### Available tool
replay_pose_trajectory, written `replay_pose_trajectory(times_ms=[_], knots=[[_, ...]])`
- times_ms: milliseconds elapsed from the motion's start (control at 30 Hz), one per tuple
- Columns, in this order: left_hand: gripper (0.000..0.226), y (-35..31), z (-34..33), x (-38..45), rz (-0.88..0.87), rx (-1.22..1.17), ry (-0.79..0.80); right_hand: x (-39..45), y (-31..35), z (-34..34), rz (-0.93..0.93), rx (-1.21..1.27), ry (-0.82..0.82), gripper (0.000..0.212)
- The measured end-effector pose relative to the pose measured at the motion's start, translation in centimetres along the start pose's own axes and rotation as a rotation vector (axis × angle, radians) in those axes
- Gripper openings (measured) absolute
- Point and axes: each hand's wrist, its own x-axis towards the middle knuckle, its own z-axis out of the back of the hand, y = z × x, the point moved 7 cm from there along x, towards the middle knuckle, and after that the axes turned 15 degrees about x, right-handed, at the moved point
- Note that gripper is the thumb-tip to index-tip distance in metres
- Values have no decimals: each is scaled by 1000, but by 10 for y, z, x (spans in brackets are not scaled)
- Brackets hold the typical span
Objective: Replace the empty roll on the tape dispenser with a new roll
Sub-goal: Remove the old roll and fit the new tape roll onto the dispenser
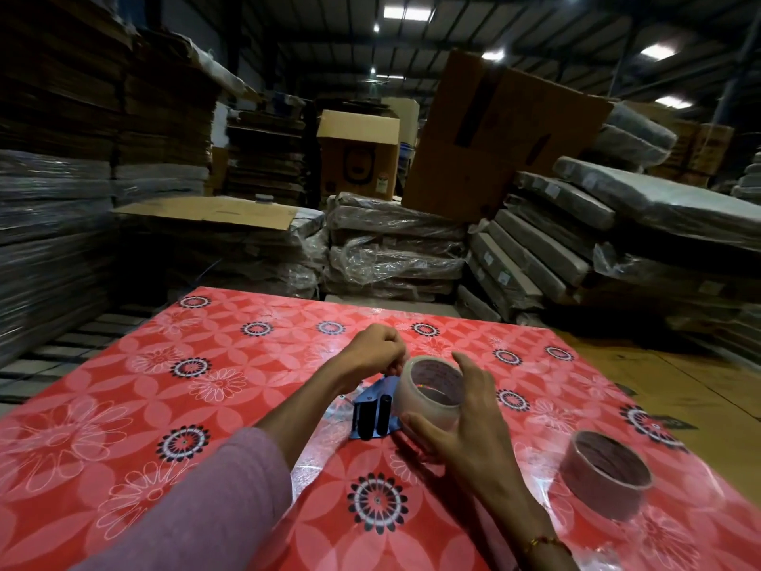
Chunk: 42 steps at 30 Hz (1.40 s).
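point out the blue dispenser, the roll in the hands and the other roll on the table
blue dispenser (372,418): head view, on its black rollers.
clear tape roll (428,399): head view, on its outer side.
brown roll (605,476): head view, on its outer wall, right of the hands.

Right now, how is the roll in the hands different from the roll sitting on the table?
The held roll looks pale and clear; the loose roll looks brownish. The held roll is tilted beside the blue dispenser, with the right hand cupping it and the left hand pinching at its edge; the loose roll lies flat, untouched. Both are wide tape rings with open cores.
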Motion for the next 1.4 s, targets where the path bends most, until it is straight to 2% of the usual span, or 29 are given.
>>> replay_pose_trajectory(times_ms=[167,300,533,767,833,900,933,1000,1133,1267,1400], knots=[[24,1,0,-3,-14,43,-21,-5,0,-6,-38,-130,64,105],[21,-8,-5,-3,-48,181,-9,-16,2,-3,-90,-92,27,104],[18,-16,-11,-6,-83,191,110,-28,1,10,-109,0,9,101],[22,-34,-26,-9,-161,341,170,-39,0,23,-129,39,3,100],[21,-40,-24,-5,-200,508,105,-41,0,23,-130,30,7,101],[21,-49,-6,0,-226,686,-109,-45,-2,22,-138,23,12,101],[21,-55,4,0,-244,696,-196,-48,-3,21,-137,17,15,100],[20,-65,21,0,-287,647,-272,-51,-6,19,-132,10,11,97],[12,-64,39,-14,-313,552,-290,-51,-10,19,-143,36,-8,97],[7,-41,34,-46,-293,470,-221,-52,-13,18,-127,32,-4,96],[4,-4,24,-83,-225,391,-151,-50,-18,16,-140,23,74,92]])
